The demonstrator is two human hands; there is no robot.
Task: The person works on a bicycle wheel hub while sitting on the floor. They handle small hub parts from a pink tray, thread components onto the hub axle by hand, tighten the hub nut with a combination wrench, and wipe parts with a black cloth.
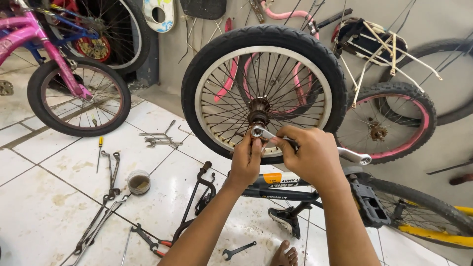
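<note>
A small bicycle wheel (263, 42) with a black tyre, white rim and thin spokes stands upright in front of me. Its hub (258, 116) sits at the centre. My right hand (310, 157) grips a silver wrench (357, 156), whose ring end is on the hub's axle nut. My left hand (245, 160) is just below the hub, fingers pinched at the axle beside the wrench head. Under my forearms lies a dark bicycle frame (281, 184) with a black pedal (367, 202).
On the white tiled floor (44, 197) lie loose wrenches (157, 140), metal stays (98, 221), pliers (150, 241), a spanner (238, 250), a small tin (139, 181) and a screwdriver (99, 152). A pink bicycle (59, 74) stands at left, and a pink-rimmed wheel (389, 123) at right. My bare foot (285, 255) is at the bottom.
</note>
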